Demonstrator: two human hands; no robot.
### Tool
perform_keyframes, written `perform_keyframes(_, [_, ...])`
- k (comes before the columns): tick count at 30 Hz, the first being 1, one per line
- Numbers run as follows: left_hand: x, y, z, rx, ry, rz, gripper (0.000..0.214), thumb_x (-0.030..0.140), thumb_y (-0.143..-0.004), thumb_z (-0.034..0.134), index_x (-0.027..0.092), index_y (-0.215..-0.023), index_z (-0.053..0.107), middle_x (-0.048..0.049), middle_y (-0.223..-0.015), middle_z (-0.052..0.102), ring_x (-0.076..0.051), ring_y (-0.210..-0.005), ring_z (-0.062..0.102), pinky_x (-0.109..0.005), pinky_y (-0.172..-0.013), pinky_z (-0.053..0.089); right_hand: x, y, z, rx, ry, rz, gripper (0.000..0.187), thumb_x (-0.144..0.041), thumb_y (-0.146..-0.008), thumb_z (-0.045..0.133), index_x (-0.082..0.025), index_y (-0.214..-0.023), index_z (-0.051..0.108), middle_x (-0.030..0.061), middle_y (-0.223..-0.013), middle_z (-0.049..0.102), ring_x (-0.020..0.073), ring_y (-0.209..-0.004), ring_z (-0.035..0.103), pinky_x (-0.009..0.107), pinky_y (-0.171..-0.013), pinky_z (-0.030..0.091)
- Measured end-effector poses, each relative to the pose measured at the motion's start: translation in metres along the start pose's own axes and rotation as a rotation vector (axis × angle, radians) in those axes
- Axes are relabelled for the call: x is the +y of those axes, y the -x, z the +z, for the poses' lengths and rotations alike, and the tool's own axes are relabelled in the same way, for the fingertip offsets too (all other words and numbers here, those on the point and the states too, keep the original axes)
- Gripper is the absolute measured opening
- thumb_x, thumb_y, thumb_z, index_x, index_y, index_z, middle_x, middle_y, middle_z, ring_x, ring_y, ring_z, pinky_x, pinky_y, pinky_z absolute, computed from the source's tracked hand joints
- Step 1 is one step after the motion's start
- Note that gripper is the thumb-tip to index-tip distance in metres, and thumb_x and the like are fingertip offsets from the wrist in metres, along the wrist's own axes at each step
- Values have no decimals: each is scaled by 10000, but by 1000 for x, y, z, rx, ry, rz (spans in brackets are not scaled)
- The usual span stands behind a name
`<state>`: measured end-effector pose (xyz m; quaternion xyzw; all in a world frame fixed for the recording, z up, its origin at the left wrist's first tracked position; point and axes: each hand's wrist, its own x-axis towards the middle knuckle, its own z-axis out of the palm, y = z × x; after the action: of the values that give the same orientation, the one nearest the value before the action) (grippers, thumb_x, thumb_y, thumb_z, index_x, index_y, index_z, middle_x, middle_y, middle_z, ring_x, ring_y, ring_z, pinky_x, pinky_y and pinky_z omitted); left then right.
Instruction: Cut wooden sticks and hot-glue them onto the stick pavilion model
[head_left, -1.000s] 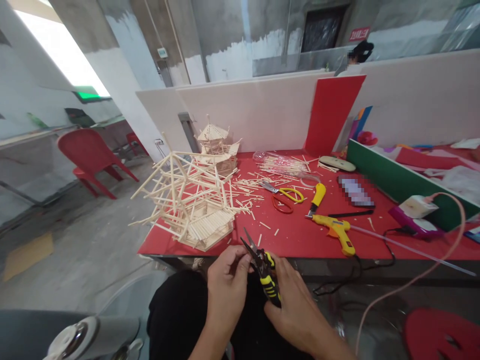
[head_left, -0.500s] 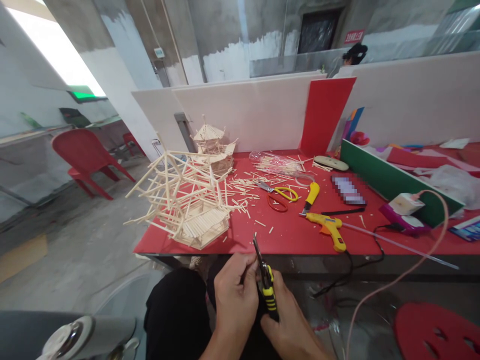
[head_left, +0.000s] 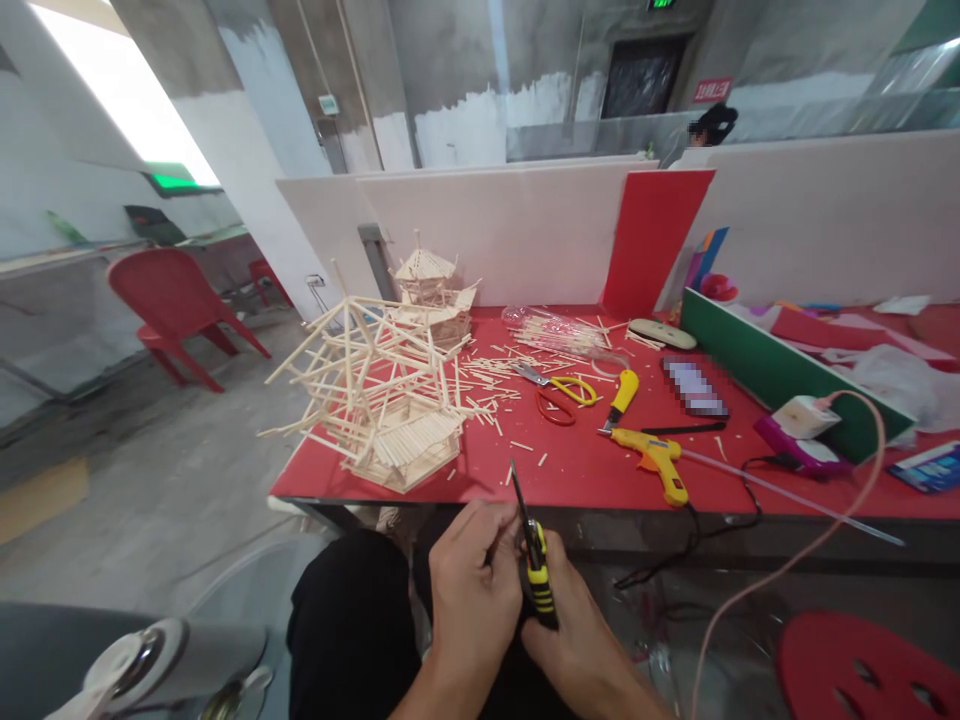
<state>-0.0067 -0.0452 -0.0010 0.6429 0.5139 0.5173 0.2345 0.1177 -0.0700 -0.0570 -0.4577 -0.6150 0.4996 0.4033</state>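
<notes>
My right hand point(head_left: 581, 640) grips the black-and-yellow handles of a pair of snips point(head_left: 534, 560), blades pointing up over the table's front edge. My left hand point(head_left: 472, 590) is curled beside the blades, fingertips pinched right at them; what they pinch is too small to make out. Both hands sit over my lap in black trousers. On the red table point(head_left: 585, 465), a large wooden stick model point(head_left: 379, 395) stands at the left corner, with a smaller stick pagoda point(head_left: 435, 290) behind it.
Loose sticks point(head_left: 487, 385) litter the table's middle. Red-and-yellow scissors point(head_left: 559, 392), a yellow utility knife point(head_left: 622, 392), a yellow glue gun point(head_left: 656, 460) with cord, and a phone point(head_left: 694, 388) lie to the right. A green board point(head_left: 780, 375), white partitions and a red chair point(head_left: 176, 300) surround.
The snips have swung from tilted left to nearly upright and their blades have closed. My left hand has moved in against them. The view shifted slightly.
</notes>
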Motion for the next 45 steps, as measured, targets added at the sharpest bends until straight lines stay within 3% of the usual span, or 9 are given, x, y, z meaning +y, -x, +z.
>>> perform_keyframes(7, [-4,-3,11,-7,133,-256,137,234,-864,587,193,-864,717,-38,-749,635,-146,-617,616,-231,-553,499,11,3,5,183,45,109,351,-124,-684,447,-216,-1017,509,-22,-778,588,148,-673,549,240,-629,450])
perform_keyframes(12, [-4,-13,10,8,445,-509,161,317,-821,642,168,-883,647,-12,-685,632,-143,-544,624,-213,-456,462,5,-1,-12,168,-6,118,456,-99,-670,443,-219,-1106,502,-10,-895,588,154,-811,574,263,-755,470])
perform_keyframes(18, [-3,-18,-3,-40,610,-605,232,359,-814,669,165,-869,553,-27,-760,679,-117,-485,617,-190,-418,413,7,0,-17,153,21,173,492,-121,-667,487,-215,-1149,518,-19,-837,583,154,-744,561,263,-690,473])
perform_keyframes(23, [-7,-21,-13,71,701,-688,274,342,-733,765,138,-853,627,-5,-707,649,-89,-544,594,-159,-437,422,1,-5,-7,121,23,126,434,-286,-805,561,-208,-1230,520,40,-968,636,200,-910,612,313,-800,513])
perform_keyframes(26, [-12,-23,-16,156,830,-764,279,322,-676,817,126,-799,660,47,-573,565,-43,-471,502,-122,-396,358,3,-10,-4,146,159,58,563,-241,-800,542,-214,-1351,429,88,-1241,590,231,-1152,562,378,-985,465])
perform_keyframes(29, [-15,-23,-18,192,935,-833,286,312,-653,834,122,-758,647,22,-626,613,-57,-498,559,-120,-372,349,13,-12,0,220,404,-51,699,-168,-726,521,-213,-1403,352,111,-1367,506,269,-1288,463,473,-1085,374])
perform_keyframes(35, [-20,-20,-20,249,1067,-897,263,245,-654,835,135,-784,636,28,-645,626,-65,-534,596,-114,-378,366,27,-9,5,254,689,-134,747,-151,-685,513,-223,-1399,306,127,-1318,499,310,-1270,456,539,-1056,375])
perform_keyframes(38, [-22,-19,-20,259,1143,-888,227,221,-680,817,128,-788,640,30,-644,606,-54,-534,558,-118,-382,370,26,-9,7,227,732,-127,734,-150,-688,509,-222,-1389,300,129,-1310,491,313,-1267,450,541,-1047,380])
perform_keyframes(45, [-25,-19,-23,307,1272,-1054,55,103,-770,690,103,-757,636,6,-657,579,-44,-509,514,-114,-380,373,25,-11,10,196,742,-116,729,-158,-690,514,-211,-1385,300,131,-1301,497,312,-1247,462,532,-1035,388])
